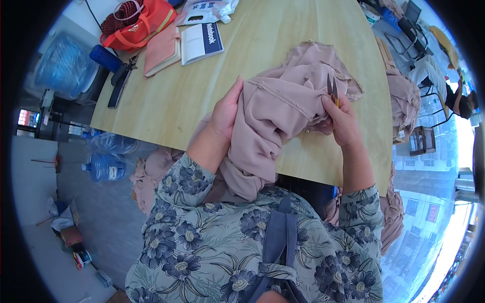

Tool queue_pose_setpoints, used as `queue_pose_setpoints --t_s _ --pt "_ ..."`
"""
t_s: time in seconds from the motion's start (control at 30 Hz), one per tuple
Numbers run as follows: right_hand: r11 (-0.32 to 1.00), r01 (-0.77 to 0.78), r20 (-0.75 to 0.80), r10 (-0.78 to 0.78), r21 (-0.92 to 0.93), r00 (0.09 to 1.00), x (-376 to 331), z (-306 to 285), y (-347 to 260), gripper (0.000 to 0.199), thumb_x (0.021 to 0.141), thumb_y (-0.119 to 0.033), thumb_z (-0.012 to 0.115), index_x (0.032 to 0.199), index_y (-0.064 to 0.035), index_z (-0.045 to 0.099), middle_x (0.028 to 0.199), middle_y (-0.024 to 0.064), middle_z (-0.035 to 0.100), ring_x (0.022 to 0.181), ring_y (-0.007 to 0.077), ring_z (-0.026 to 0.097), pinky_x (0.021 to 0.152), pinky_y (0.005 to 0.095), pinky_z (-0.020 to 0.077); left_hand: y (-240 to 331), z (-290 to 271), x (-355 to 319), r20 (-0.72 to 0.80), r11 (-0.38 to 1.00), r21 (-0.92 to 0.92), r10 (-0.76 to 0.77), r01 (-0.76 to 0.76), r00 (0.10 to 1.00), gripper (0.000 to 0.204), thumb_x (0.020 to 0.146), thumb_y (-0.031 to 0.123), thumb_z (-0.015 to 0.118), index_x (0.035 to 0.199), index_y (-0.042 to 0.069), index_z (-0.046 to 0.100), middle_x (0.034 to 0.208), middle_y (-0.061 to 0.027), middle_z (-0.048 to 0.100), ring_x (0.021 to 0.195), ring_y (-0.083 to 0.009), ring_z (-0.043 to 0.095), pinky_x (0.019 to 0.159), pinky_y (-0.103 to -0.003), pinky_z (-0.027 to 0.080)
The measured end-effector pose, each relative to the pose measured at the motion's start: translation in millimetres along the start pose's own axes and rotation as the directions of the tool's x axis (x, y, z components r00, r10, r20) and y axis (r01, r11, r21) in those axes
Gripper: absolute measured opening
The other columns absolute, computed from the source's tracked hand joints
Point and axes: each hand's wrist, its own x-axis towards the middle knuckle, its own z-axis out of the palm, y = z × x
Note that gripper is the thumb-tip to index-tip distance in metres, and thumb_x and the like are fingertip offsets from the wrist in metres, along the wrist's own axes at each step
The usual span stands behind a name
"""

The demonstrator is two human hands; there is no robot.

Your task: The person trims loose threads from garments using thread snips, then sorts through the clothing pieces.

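One wood table (pixel 166 101), big, runs far from the person. One dusty-pink garment (pixel 283 106) bunched at its near edge, part trailing off toward the lap. More pink cloth (pixel 404 101) hangs off the right side, and another pile (pixel 146 177) sits low on the left, near the floor.

Left hand (pixel 226 113) flat and spread on the garment's left fold, pressing it down. Right hand (pixel 343 121) closed round one pair of small snips (pixel 332 90), blades pointing far, tips at the fabric's bunched edge.

Far left on the table: one red bag (pixel 139 25), one pink folder (pixel 161 50), one booklet (pixel 201 43), one blue cylinder (pixel 105 57). Two water bottles (pixel 103 166) on the floor, left.

Risk, my guess: blades lie right against loose folds, so a snip could catch a layer under the seam and nick the cloth. The trailing part could also drag the garment off the edge if the left hand lifts.
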Motion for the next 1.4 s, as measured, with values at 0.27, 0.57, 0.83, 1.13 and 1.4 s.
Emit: queue_pose_setpoints --t_s 0.27,0.57,0.83,1.13,1.4 --pt "0.996 0.022 -0.110 -0.031 -0.082 0.993 2 14 -2 0.018 0.088 -0.024 0.057 0.096 -0.0077 0.056 0.073 -0.0064 0.050 0.060 0.0004 0.042 0.050 0.0179 0.0344 -5 17 -13 -0.093 0.900 0.436 0.077 -0.028 0.993 0.047 0.089 0.027 0.055 0.123 -0.003 0.043 0.119 -0.0164 0.053 0.105 -0.0241 0.056 0.093 -0.037 0.044" --pt "0.915 0.137 -0.170 -0.215 -0.380 0.962 15 6 24 0.024 0.084 -0.020 0.062 0.096 -0.0007 0.055 0.082 0.0007 0.055 0.071 0.0081 0.048 0.064 0.0238 0.0427 -9 17 -10 -0.068 0.983 0.185 -0.009 0.021 0.998 0.039 0.091 0.023 0.050 0.122 0.000 0.044 0.116 -0.0129 0.055 0.100 -0.0221 0.058 0.086 -0.036 0.050" --pt "0.536 0.403 0.029 -0.575 -0.742 0.817 -35 42 -15 0.034 0.082 -0.020 0.063 0.111 -0.0059 0.054 0.096 0.0116 0.058 0.079 0.0250 0.059 0.069 0.0310 0.0470 -10 19 -13 -0.054 0.979 0.206 0.004 0.008 0.999 0.036 0.092 0.024 0.049 0.120 0.001 0.046 0.112 -0.0111 0.058 0.097 -0.0202 0.060 0.083 -0.035 0.051" --pt "0.455 0.457 0.093 -0.624 -0.764 0.776 -38 56 -22 0.024 0.077 -0.012 0.065 0.101 -0.0088 0.061 0.087 0.0078 0.063 0.073 0.0236 0.061 0.063 0.0314 0.0475 -12 14 -15 -0.001 0.960 0.280 -0.022 0.021 1.000 0.039 0.091 0.024 0.051 0.123 0.001 0.045 0.118 -0.0121 0.054 0.104 -0.0205 0.056 0.090 -0.035 0.046" --pt "0.412 0.458 0.117 -0.630 -0.788 0.768 -36 58 -23 0.019 0.077 -0.011 0.064 0.096 -0.0099 0.062 0.084 0.0069 0.063 0.070 0.0236 0.060 0.061 0.0307 0.0470 -15 19 -18 -0.051 0.956 0.292 0.020 -0.005 0.999 0.027 0.090 0.023 0.055 0.108 0.003 0.057 0.101 -0.0081 0.062 0.089 -0.0163 0.062 0.077 -0.031 0.052"
